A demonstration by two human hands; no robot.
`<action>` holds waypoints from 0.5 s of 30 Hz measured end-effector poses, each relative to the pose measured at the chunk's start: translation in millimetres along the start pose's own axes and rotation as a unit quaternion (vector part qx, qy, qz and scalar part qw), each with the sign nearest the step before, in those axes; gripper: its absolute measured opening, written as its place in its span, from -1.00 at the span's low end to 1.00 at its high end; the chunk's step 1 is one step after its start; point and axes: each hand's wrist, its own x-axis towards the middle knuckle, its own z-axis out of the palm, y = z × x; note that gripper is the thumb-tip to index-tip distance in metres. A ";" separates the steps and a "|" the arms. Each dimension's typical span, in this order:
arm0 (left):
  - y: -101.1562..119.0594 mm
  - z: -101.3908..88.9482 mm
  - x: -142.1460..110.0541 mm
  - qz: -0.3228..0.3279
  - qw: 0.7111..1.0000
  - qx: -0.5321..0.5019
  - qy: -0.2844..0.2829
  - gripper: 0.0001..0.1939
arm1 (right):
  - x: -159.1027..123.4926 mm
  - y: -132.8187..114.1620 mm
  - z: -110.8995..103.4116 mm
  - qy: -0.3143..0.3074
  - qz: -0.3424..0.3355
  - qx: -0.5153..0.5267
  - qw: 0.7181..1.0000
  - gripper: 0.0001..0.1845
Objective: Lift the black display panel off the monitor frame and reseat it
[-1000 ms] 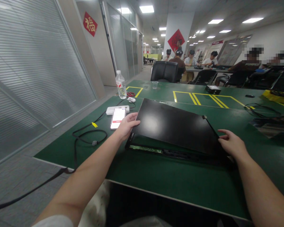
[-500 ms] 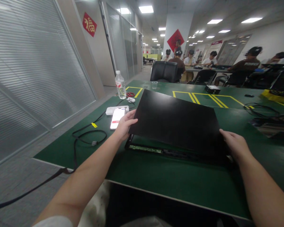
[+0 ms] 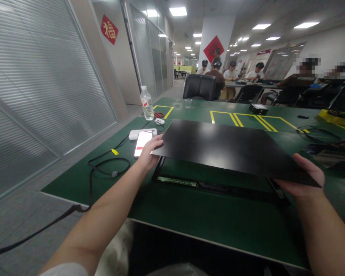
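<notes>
A thin, glossy black screen panel (image 3: 227,147) is held nearly flat above the table between my two hands. My left hand (image 3: 153,150) grips its left edge, thumb on top and fingers out of sight below. At the right corner, my right hand (image 3: 307,178) has its thumb over the edge and fingers underneath. Under the panel, a black frame (image 3: 232,190) lies on the green table (image 3: 212,226), partly hidden by it. A strip of green circuit board (image 3: 176,181) shows along the frame's near side. Close to my left hand lies a phone (image 3: 140,143) with a lit screen.
A water bottle (image 3: 147,103), red-handled scissors (image 3: 158,114) and a white box (image 3: 135,134) are at the left. A black cable (image 3: 109,160) loops near the left edge. Farther back are a plastic cup (image 3: 188,103) and a black box (image 3: 258,109). Several people sit beyond.
The panel has tipped from a slant to nearly flat, its right end coming up and toward me. My right hand has shifted right and now supports the corner from below; my left hand barely moved.
</notes>
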 end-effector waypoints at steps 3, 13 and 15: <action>-7.1 -3.2 4.2 -0.029 1.000 0.008 0.003 -0.52 | -1.4 -1.0 4.2 0.028 0.022 0.098 0.995 -0.81; -15.0 -10.1 9.8 -0.123 0.992 0.017 0.021 -0.36 | 6.1 3.5 7.8 0.064 -0.099 0.138 0.983 -0.58; -13.2 -9.8 9.0 -0.125 0.992 0.014 0.019 -0.35 | 11.5 6.8 7.4 0.092 -0.114 0.144 0.979 -0.54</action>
